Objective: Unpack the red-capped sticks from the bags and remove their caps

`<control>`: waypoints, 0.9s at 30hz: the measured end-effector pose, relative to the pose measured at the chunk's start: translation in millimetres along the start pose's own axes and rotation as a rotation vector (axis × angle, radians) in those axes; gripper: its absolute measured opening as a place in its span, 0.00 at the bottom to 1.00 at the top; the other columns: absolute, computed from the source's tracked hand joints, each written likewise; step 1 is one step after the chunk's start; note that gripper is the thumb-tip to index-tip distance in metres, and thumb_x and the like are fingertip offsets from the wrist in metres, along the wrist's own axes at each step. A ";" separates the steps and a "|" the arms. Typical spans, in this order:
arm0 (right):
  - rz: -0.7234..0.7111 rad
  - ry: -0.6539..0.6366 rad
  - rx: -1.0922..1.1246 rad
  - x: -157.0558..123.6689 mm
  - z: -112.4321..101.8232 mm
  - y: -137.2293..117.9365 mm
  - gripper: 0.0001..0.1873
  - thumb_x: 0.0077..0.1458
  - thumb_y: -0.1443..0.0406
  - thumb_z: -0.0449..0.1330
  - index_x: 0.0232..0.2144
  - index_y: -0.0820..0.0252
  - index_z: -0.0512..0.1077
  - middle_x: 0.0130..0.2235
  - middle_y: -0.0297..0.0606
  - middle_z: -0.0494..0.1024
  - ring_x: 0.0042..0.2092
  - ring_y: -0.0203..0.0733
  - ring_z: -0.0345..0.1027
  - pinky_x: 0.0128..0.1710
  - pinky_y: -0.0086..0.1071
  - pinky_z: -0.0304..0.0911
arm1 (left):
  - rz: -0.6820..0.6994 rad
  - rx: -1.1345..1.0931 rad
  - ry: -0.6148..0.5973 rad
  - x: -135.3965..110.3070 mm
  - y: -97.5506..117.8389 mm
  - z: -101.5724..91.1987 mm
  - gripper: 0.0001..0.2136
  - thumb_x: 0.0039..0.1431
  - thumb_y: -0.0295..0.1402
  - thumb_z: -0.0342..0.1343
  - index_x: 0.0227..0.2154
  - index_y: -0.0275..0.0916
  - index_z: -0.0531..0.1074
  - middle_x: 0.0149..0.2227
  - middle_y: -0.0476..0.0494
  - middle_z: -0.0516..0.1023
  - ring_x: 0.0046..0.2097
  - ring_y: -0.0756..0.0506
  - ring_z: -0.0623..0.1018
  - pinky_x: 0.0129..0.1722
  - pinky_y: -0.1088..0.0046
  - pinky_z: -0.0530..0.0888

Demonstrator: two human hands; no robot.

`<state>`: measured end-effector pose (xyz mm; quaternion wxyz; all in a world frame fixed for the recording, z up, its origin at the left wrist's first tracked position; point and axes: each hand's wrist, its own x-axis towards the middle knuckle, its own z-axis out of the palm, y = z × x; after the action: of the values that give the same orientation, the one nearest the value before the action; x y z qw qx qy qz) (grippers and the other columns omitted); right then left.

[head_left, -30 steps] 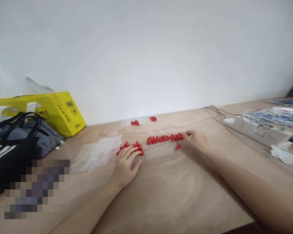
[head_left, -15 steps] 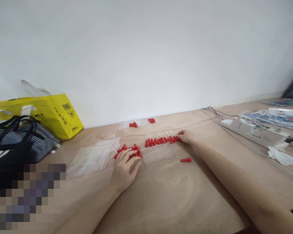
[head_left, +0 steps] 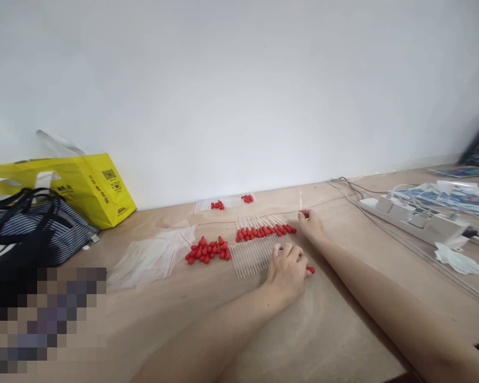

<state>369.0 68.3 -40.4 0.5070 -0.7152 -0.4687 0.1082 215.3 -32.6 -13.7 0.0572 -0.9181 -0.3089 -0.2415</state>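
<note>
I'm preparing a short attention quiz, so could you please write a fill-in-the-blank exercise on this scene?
1. The left hand is at a lone bulb coloured ____.
2. The shopping bag is ____ in colour.
3. The loose pile of bulbs lies between the zip bags and the bulbless ____.
4. The dropper is held by the ____ hand.

Missing words: red; yellow; tubes; right.

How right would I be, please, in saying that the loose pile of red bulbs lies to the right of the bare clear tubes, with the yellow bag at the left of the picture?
The side of the pile is wrong: the head view shows the loose pile of red bulbs to the left of the bare clear tubes, with the yellow bag at the left of the picture.
</note>
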 end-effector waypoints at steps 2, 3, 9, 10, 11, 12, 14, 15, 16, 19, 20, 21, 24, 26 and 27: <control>-0.015 0.031 0.071 0.9 -1.0 -0.9 0.15 0.49 0.61 0.47 0.36 0.64 0.65 0.34 0.43 0.73 0.36 0.41 0.66 0.36 0.31 0.59 | -0.123 0.018 -0.001 14.6 -10.5 2.8 0.06 0.53 0.35 0.52 0.28 0.38 0.71 0.34 0.45 0.71 0.39 0.45 0.67 0.40 0.62 0.61; -0.024 0.042 0.104 1.0 -1.7 -1.7 0.14 0.48 0.61 0.47 0.35 0.64 0.64 0.34 0.42 0.72 0.35 0.40 0.66 0.35 0.30 0.59 | -0.196 0.025 -0.008 22.9 -16.3 4.7 0.06 0.53 0.35 0.53 0.28 0.39 0.71 0.33 0.45 0.71 0.39 0.44 0.67 0.39 0.61 0.61; -0.077 0.091 0.239 -2.8 -11.0 -8.4 0.12 0.44 0.63 0.51 0.34 0.61 0.61 0.33 0.39 0.71 0.32 0.36 0.65 0.32 0.28 0.59 | -0.318 0.024 0.010 50.5 -36.9 11.1 0.04 0.48 0.34 0.57 0.25 0.39 0.73 0.30 0.42 0.71 0.39 0.39 0.68 0.37 0.58 0.61; -0.084 0.096 0.254 -4.0 -12.8 -10.1 0.11 0.44 0.63 0.51 0.32 0.61 0.61 0.34 0.39 0.71 0.32 0.36 0.65 0.32 0.28 0.59 | -0.323 0.020 0.022 47.1 -37.3 7.2 0.05 0.48 0.34 0.56 0.27 0.39 0.73 0.31 0.42 0.71 0.40 0.39 0.68 0.37 0.58 0.61; -0.091 0.101 0.269 -5.3 -14.4 -12.1 0.10 0.44 0.62 0.51 0.31 0.61 0.62 0.34 0.40 0.71 0.33 0.36 0.65 0.32 0.28 0.58 | -0.323 0.014 0.035 40.9 -37.7 1.2 0.05 0.49 0.34 0.55 0.29 0.40 0.72 0.33 0.42 0.71 0.40 0.40 0.68 0.37 0.59 0.61; -0.097 0.105 0.284 -6.9 -15.7 -14.5 0.09 0.45 0.62 0.51 0.30 0.61 0.62 0.35 0.40 0.71 0.33 0.36 0.65 0.33 0.28 0.58 | -0.313 0.009 0.052 32.0 -38.3 -6.5 0.05 0.50 0.33 0.54 0.30 0.40 0.72 0.34 0.43 0.72 0.41 0.41 0.68 0.38 0.60 0.61; -0.108 0.110 0.314 -11.7 -17.1 -21.1 0.09 0.46 0.61 0.50 0.30 0.61 0.62 0.35 0.40 0.71 0.33 0.36 0.64 0.33 0.28 0.58 | -0.283 0.003 0.080 7.1 -42.1 -25.1 0.04 0.52 0.32 0.52 0.30 0.41 0.71 0.34 0.46 0.72 0.40 0.44 0.68 0.40 0.61 0.60; -0.112 0.112 0.327 -15.6 -17.0 -25.5 0.10 0.47 0.61 0.50 0.30 0.61 0.62 0.35 0.40 0.71 0.33 0.36 0.64 0.33 0.28 0.58 | -0.235 0.007 0.118 -8.1 -45.5 -34.8 0.04 0.52 0.32 0.52 0.29 0.41 0.71 0.33 0.47 0.72 0.39 0.44 0.68 0.40 0.62 0.60; -0.119 0.108 0.343 -21.0 -16.4 -30.7 0.10 0.47 0.61 0.50 0.31 0.61 0.63 0.34 0.40 0.71 0.32 0.35 0.64 0.32 0.28 0.58 | -0.202 0.019 0.154 -24.5 -49.9 -44.0 0.04 0.53 0.31 0.51 0.29 0.41 0.71 0.32 0.48 0.73 0.38 0.45 0.69 0.40 0.63 0.60; -0.186 0.009 0.436 -49.2 -12.3 -50.3 0.10 0.47 0.60 0.52 0.30 0.61 0.64 0.31 0.38 0.70 0.29 0.34 0.63 0.28 0.27 0.58 | -0.175 0.079 0.217 -73.3 -66.3 -65.3 0.05 0.53 0.31 0.50 0.30 0.41 0.70 0.30 0.48 0.73 0.36 0.46 0.69 0.40 0.64 0.59; -0.234 -0.063 0.481 -62.6 -10.7 -57.6 0.10 0.47 0.60 0.53 0.29 0.61 0.64 0.30 0.37 0.70 0.28 0.34 0.62 0.28 0.27 0.58 | -0.170 0.099 0.226 -87.1 -71.4 -70.1 0.05 0.54 0.32 0.50 0.31 0.40 0.70 0.31 0.47 0.73 0.37 0.46 0.69 0.40 0.64 0.59; -0.299 -0.136 0.518 -77.2 -9.2 -64.6 0.09 0.46 0.60 0.55 0.28 0.61 0.65 0.29 0.36 0.70 0.28 0.34 0.63 0.29 0.28 0.59 | -0.168 0.119 0.234 -98.8 -75.6 -74.0 0.07 0.54 0.32 0.50 0.34 0.40 0.70 0.33 0.46 0.73 0.38 0.45 0.69 0.40 0.64 0.59; -0.486 -0.437 0.551 -121.4 -5.8 -81.3 0.07 0.45 0.62 0.58 0.26 0.60 0.66 0.28 0.34 0.71 0.31 0.35 0.65 0.33 0.30 0.61 | -0.137 0.149 0.223 -118.3 -80.9 -80.4 0.15 0.54 0.35 0.51 0.44 0.39 0.66 0.39 0.43 0.73 0.42 0.43 0.69 0.43 0.63 0.58; -0.571 -0.521 0.514 -143.4 -4.3 -87.0 0.06 0.45 0.62 0.59 0.24 0.59 0.68 0.27 0.34 0.71 0.31 0.36 0.65 0.33 0.31 0.61 | -0.088 0.118 0.200 -120.1 -79.2 -80.9 0.15 0.54 0.36 0.50 0.45 0.40 0.65 0.39 0.44 0.74 0.42 0.44 0.69 0.45 0.63 0.57; -0.606 -0.540 0.495 -150.5 -3.9 -88.1 0.06 0.44 0.62 0.60 0.24 0.59 0.68 0.27 0.34 0.71 0.32 0.36 0.65 0.33 0.32 0.61 | -0.066 0.091 0.194 -119.0 -77.6 -80.4 0.13 0.55 0.35 0.50 0.43 0.41 0.67 0.37 0.46 0.75 0.41 0.45 0.70 0.45 0.63 0.57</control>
<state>241.2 -47.4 -14.0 0.5309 -0.3500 -0.7315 0.2460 54.0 -55.0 -3.5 0.1203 -0.8762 -0.3426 -0.3169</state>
